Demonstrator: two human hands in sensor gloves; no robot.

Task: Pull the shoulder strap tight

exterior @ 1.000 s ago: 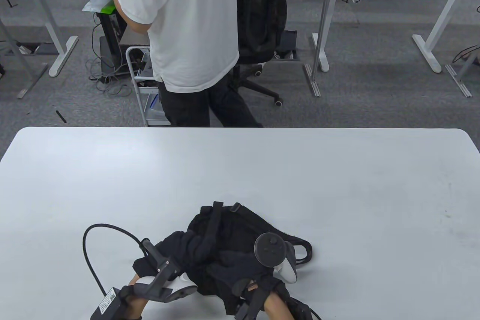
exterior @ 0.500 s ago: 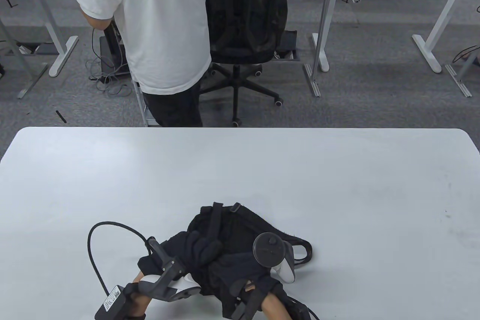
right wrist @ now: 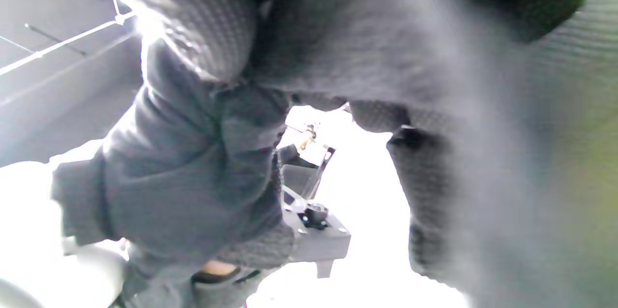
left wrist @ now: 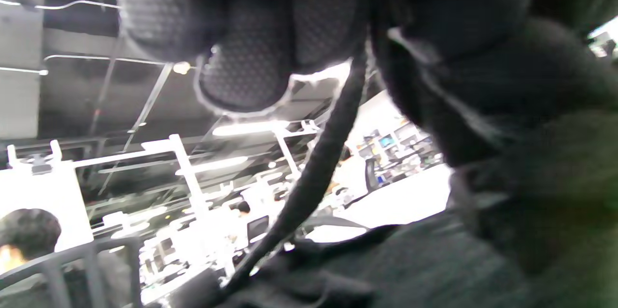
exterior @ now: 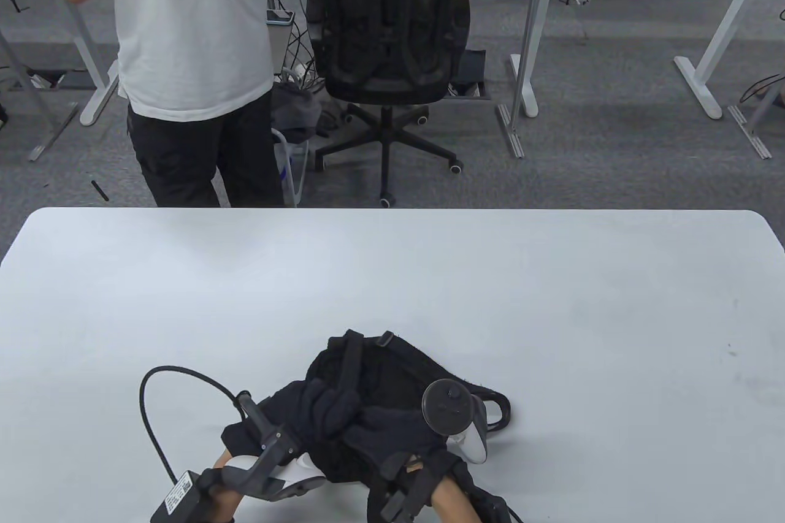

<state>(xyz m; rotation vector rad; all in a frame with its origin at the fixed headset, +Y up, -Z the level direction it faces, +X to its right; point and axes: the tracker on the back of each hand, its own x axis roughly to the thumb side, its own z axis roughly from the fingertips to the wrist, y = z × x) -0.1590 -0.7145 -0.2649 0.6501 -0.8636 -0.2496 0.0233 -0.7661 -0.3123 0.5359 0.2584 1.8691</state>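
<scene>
Near edge of the counter: everything in play sits here, low and centre in the table view.
Counter (exterior: 552, 302): broad white top, bare over most of its surface.
Person beyond (exterior: 184, 45): stands at the far side of the counter, back to it, in a white shirt and dark trousers.
Chair (exterior: 389, 26): black mesh office chair just right of that person, on grey carpet.
Bag (exterior: 392, 370): black fabric bag lying slumped on the counter, partly under both hands.
Shoulder strap (exterior: 349, 363): flat black band running from the bag's far rim toward the person wearing the gloves, ending at the left hand's fingers.
Left hand (exterior: 322, 406): black glove, fingers curled down onto the near end of the shoulder strap; the left wrist view shows fingertips (left wrist: 246, 71) bent beside a dark band, so it appears to grip the strap.
Right hand (exterior: 392, 425): lies over the bag fabric just beside the left hand, touching it; whether its fingers clasp cloth, I cannot tell.
Cable (exterior: 159, 400): black loop arching left of the left hand.
</scene>
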